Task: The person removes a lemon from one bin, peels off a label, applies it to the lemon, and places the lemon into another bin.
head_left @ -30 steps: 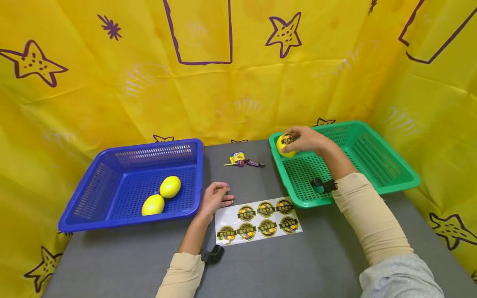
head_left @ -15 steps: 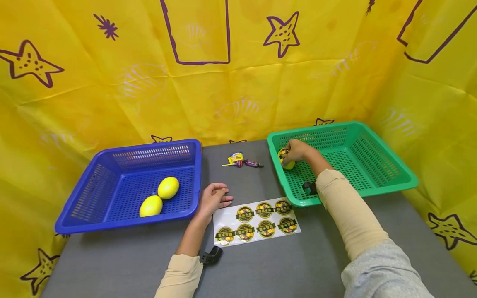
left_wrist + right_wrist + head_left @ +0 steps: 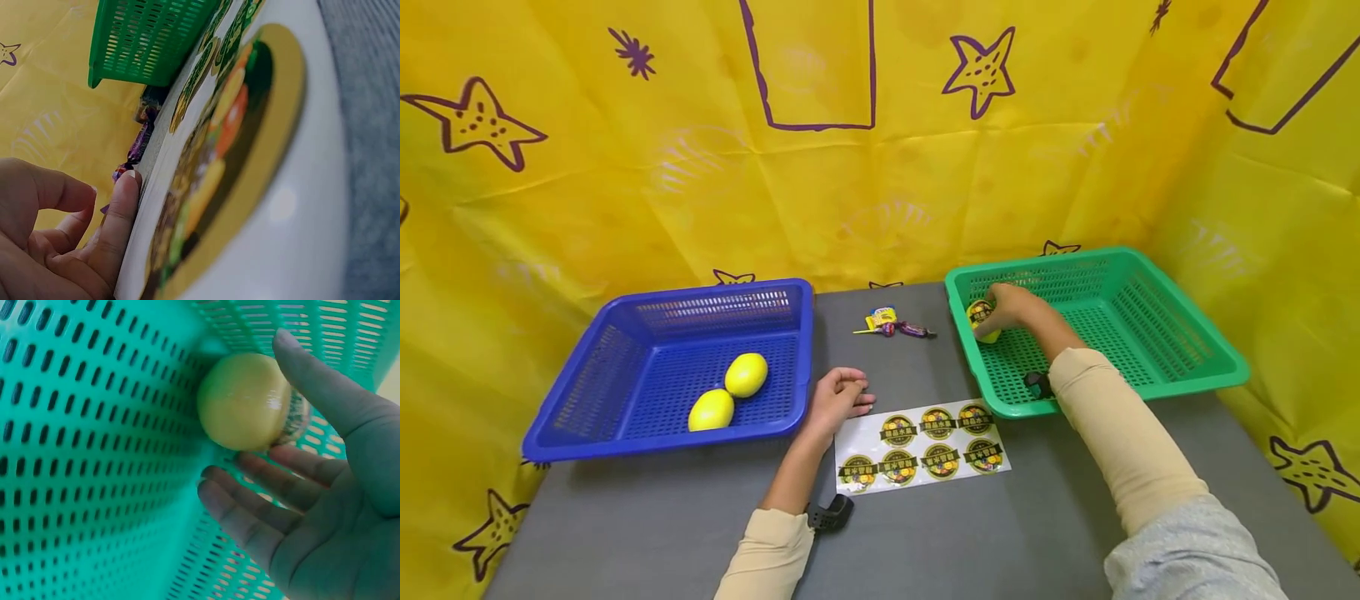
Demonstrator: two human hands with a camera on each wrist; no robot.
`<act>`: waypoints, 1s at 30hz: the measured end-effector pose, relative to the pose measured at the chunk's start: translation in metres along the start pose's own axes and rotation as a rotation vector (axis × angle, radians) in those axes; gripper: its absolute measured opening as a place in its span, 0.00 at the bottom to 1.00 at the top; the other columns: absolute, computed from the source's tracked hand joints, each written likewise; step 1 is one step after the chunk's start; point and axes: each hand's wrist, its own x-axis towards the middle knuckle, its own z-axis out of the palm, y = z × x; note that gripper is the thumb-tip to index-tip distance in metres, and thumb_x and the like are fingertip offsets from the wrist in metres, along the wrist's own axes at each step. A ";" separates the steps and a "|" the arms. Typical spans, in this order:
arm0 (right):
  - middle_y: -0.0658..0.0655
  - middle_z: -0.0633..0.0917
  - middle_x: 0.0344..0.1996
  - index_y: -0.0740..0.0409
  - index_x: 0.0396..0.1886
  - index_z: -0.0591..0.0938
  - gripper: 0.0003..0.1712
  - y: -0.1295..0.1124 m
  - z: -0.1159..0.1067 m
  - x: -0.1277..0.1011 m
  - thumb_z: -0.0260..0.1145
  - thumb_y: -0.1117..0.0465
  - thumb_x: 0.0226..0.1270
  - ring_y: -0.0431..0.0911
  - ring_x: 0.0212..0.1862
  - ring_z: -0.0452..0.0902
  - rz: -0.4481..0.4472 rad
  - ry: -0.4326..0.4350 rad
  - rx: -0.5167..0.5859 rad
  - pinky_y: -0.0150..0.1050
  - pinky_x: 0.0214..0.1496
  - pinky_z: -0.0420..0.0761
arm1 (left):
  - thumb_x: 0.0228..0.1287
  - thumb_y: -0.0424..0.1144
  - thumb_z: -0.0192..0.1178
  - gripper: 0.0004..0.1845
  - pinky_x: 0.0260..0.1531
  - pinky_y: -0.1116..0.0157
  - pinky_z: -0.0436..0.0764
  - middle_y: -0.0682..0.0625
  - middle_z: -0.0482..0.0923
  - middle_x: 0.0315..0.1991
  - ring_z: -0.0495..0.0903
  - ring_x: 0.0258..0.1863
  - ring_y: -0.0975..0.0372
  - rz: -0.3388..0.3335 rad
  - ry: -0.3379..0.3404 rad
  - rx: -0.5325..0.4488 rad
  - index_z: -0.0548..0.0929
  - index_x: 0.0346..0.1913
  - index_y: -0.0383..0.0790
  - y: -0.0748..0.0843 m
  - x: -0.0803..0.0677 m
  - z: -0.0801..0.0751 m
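Observation:
In the green basket (image 3: 1180,385), a yellow lemon (image 3: 987,333) bearing a round black-and-gold sticker lies in the near-left corner by the back wall. My right hand (image 3: 1017,307) is around it; the right wrist view has the thumb and fingers spread loosely on either side of the lemon (image 3: 240,403), palm apart from it. At the upper left corner of a white sticker sheet (image 3: 868,435), my left hand (image 3: 835,400) rests on its side with loosely bent fingers. Several round fruit stickers (image 3: 940,460) are on that sheet.
Left of the left hand stands a blue basket (image 3: 662,446) with two plain lemons, one lemon (image 3: 747,375) behind the other lemon (image 3: 711,410). Wrapped candies (image 3: 913,330) and a lollipop (image 3: 887,330) lie between the baskets. A yellow printed cloth (image 3: 820,200) hangs behind the grey table (image 3: 940,542).
My right hand has lowered the stickered lemon from the green basket's rim down into its corner, and its fingers have loosened. The left hand has stayed at the sheet.

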 end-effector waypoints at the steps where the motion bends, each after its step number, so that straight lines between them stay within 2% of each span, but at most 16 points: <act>1: 0.76 0.72 0.60 0.75 0.65 0.66 0.44 0.001 -0.002 -0.004 0.74 0.51 0.61 0.68 0.60 0.70 0.001 -0.011 -0.019 0.61 0.57 0.73 | 0.73 0.28 0.54 0.09 0.34 0.62 0.86 0.33 0.79 0.44 0.86 0.35 0.54 0.008 -0.009 0.010 0.74 0.51 0.25 -0.001 0.000 0.002; 4: 0.77 0.69 0.65 0.75 0.69 0.63 0.46 -0.004 -0.011 -0.017 0.72 0.50 0.65 0.70 0.63 0.66 -0.040 -0.043 -0.066 0.63 0.59 0.71 | 0.72 0.27 0.54 0.10 0.36 0.60 0.86 0.33 0.79 0.44 0.85 0.36 0.52 0.022 -0.014 0.026 0.75 0.51 0.25 0.000 -0.002 0.004; 8: 0.75 0.69 0.67 0.73 0.71 0.65 0.41 -0.021 -0.021 -0.043 0.67 0.50 0.70 0.70 0.66 0.64 -0.153 -0.101 -0.110 0.63 0.63 0.68 | 0.71 0.26 0.53 0.10 0.40 0.56 0.85 0.32 0.78 0.46 0.83 0.41 0.49 0.080 -0.016 0.046 0.76 0.51 0.24 0.004 -0.006 0.003; 11: 0.72 0.71 0.66 0.70 0.71 0.67 0.39 -0.033 -0.017 -0.072 0.65 0.48 0.72 0.68 0.67 0.65 -0.230 -0.147 -0.134 0.62 0.64 0.68 | 0.70 0.26 0.54 0.11 0.43 0.54 0.84 0.31 0.77 0.49 0.81 0.45 0.46 0.144 -0.059 0.081 0.77 0.52 0.25 0.012 -0.011 0.003; 13: 0.72 0.70 0.67 0.71 0.71 0.66 0.41 -0.036 -0.008 -0.091 0.65 0.46 0.72 0.67 0.68 0.64 -0.267 -0.150 -0.130 0.61 0.66 0.66 | 0.70 0.27 0.55 0.12 0.44 0.54 0.83 0.31 0.77 0.52 0.81 0.46 0.43 0.188 -0.121 0.119 0.78 0.53 0.27 0.021 -0.016 0.003; 15: 0.73 0.69 0.68 0.72 0.72 0.64 0.44 -0.035 0.007 -0.108 0.66 0.45 0.71 0.67 0.69 0.62 -0.292 -0.118 -0.092 0.62 0.67 0.65 | 0.71 0.29 0.56 0.12 0.46 0.54 0.82 0.33 0.77 0.55 0.81 0.48 0.42 0.232 -0.204 0.174 0.78 0.54 0.30 0.035 -0.025 0.002; 18: 0.74 0.64 0.71 0.74 0.73 0.60 0.47 -0.026 0.030 -0.124 0.66 0.46 0.71 0.67 0.71 0.58 -0.320 -0.010 0.016 0.63 0.69 0.61 | 0.73 0.32 0.57 0.14 0.51 0.56 0.80 0.37 0.77 0.57 0.80 0.53 0.43 0.302 -0.333 0.240 0.78 0.58 0.34 0.057 -0.040 -0.003; 21: 0.72 0.64 0.71 0.71 0.75 0.59 0.45 -0.017 0.052 -0.131 0.64 0.47 0.73 0.66 0.71 0.59 -0.347 0.113 0.119 0.64 0.68 0.62 | 0.74 0.33 0.57 0.14 0.55 0.60 0.79 0.41 0.78 0.57 0.79 0.56 0.48 0.382 -0.385 0.250 0.78 0.59 0.35 0.076 -0.054 -0.015; 23: 0.70 0.65 0.71 0.68 0.76 0.60 0.43 -0.015 0.063 -0.133 0.62 0.46 0.74 0.65 0.71 0.62 -0.356 0.178 0.155 0.63 0.68 0.63 | 0.74 0.32 0.58 0.14 0.55 0.61 0.79 0.41 0.79 0.55 0.79 0.56 0.50 0.437 -0.357 0.242 0.78 0.58 0.34 0.085 -0.059 -0.028; 26: 0.68 0.69 0.70 0.65 0.76 0.62 0.39 -0.013 0.075 -0.134 0.61 0.47 0.76 0.62 0.66 0.70 -0.376 0.258 0.154 0.62 0.64 0.68 | 0.74 0.31 0.57 0.14 0.56 0.58 0.79 0.40 0.79 0.55 0.78 0.57 0.50 0.484 -0.253 0.279 0.77 0.58 0.32 0.096 -0.061 -0.053; 28: 0.66 0.70 0.69 0.63 0.75 0.64 0.37 -0.013 0.080 -0.135 0.61 0.48 0.76 0.60 0.63 0.73 -0.377 0.298 0.146 0.61 0.62 0.71 | 0.74 0.32 0.57 0.15 0.57 0.54 0.78 0.40 0.77 0.57 0.76 0.58 0.50 0.479 -0.145 0.405 0.77 0.59 0.33 0.100 -0.059 -0.072; 30: 0.64 0.71 0.69 0.61 0.75 0.65 0.36 -0.012 0.082 -0.134 0.61 0.49 0.76 0.58 0.60 0.76 -0.377 0.321 0.136 0.61 0.59 0.74 | 0.73 0.33 0.57 0.16 0.56 0.48 0.76 0.37 0.75 0.59 0.73 0.59 0.47 0.441 -0.051 0.609 0.77 0.61 0.33 0.102 -0.055 -0.091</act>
